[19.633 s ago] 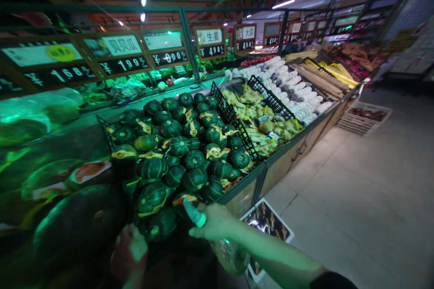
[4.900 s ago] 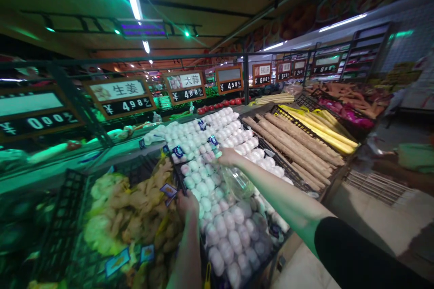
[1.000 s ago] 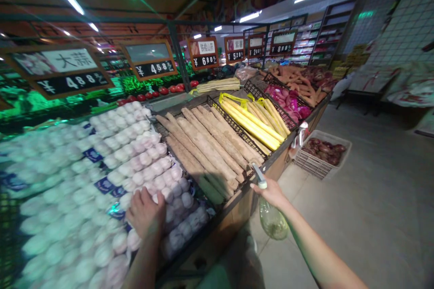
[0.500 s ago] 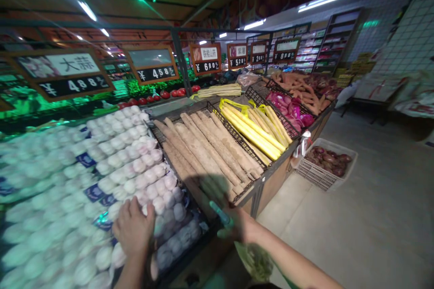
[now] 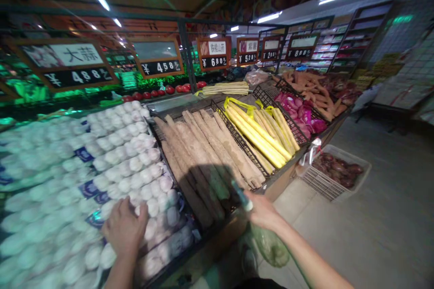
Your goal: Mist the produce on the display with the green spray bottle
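White garlic bulbs (image 5: 64,194) lie in long packed rows with blue labels on the left of the stand. My left hand (image 5: 125,226) is on these rows, its fingers curled over bulbs; one bulb shows between thumb and forefinger. Out over the front edge of the stand, my right hand (image 5: 262,210) is closed around a slim teal object (image 5: 241,193) with a pale end, its kind unclear. Below that hand hangs a greenish see-through plastic bag (image 5: 271,246) with pale green contents I cannot make out. Long brown yams (image 5: 203,144) lie just beyond, partly in shadow.
Yellow-wrapped yams (image 5: 256,137), purple-bagged produce (image 5: 294,106) and sweet potatoes (image 5: 313,86) continue along the stand. Price signs (image 5: 79,63) hang above. On the floor at right stands a white crate (image 5: 322,185) of dark red produce.
My right hand has moved up and right with the teal object, and the bag shows more fully. The left hand stays on the garlic. My view has turned slightly; the shadow now covers more yams.
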Available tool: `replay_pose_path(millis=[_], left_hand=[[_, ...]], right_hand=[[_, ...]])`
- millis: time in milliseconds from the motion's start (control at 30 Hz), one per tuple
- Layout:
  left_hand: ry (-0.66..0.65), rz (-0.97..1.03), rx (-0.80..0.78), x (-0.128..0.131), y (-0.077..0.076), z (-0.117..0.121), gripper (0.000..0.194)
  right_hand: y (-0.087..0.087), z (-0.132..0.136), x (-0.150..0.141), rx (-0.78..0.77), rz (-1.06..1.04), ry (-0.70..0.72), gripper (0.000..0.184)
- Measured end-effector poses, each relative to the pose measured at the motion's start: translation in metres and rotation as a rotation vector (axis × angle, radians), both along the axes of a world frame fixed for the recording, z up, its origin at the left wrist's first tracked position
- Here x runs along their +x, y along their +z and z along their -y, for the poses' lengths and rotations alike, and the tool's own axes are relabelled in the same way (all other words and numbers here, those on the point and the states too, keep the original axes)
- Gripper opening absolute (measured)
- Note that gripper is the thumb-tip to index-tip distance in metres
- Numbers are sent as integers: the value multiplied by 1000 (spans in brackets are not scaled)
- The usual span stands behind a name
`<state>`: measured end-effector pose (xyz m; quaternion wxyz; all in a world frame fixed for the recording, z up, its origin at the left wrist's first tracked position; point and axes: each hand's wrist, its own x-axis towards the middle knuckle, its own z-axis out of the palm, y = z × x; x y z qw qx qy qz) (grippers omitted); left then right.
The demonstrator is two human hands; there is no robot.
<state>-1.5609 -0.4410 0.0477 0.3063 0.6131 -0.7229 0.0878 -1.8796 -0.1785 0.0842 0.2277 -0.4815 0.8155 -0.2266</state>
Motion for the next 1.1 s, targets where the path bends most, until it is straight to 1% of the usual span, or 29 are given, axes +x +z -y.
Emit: replay_pose_path(millis=[33,67,133,200,267,300,367,433,500,567,600,633,667,733,833,933,1000,1067,1100], left_hand=[[51,-18,44,-6,4,1,72],[103,-44,71,-15,7,1,71],[155,-97,50,-37,12,0,70],[95,-103,-14,-62,13,-5,68],[-1,-47,-9,-82,9,-9,66],[-30,-14,15,-89,6,-10,65],[-40,28,47,-96,2,-11,63],[-22,32,47,-97,0,-11,61],[-9,29,47,-96,1,-10,60],[0,21,57,-97,3,-11,60],[3,14,65,-98,4,-11,59],[4,8,70,-98,5,-11,59],[4,5,71,-99,5,-11,59],[5,13,62,-99,4,-11,58],[15,36,39,-98,0,-9,57],[22,57,25,-95,-4,-7,57],[23,74,6,-93,-5,-6,57],[29,87,-12,-93,-6,-6,56],[33,92,-18,-93,-6,-6,56]], right_hand=[[5,14,19,-3,1,78,44],[10,27,37,47,10,156,52],[19,49,66,71,55,291,64],[23,65,80,51,107,364,65],[24,72,77,9,124,354,59],[23,73,69,-14,113,321,56],[20,69,43,-69,88,214,49],[16,60,7,-111,55,74,42],[13,49,-31,-115,23,-73,39],[13,38,-62,-86,5,-195,42],[14,35,-73,-74,11,-235,46],[15,33,-79,-71,23,-250,48],[18,34,-81,-72,25,-232,50],[25,43,-70,-94,23,-114,46],[40,70,-28,-83,51,104,43],[52,102,23,38,67,315,53],[58,119,49,67,96,460,63],[63,132,62,31,158,533,64],[65,137,63,11,183,533,61]])
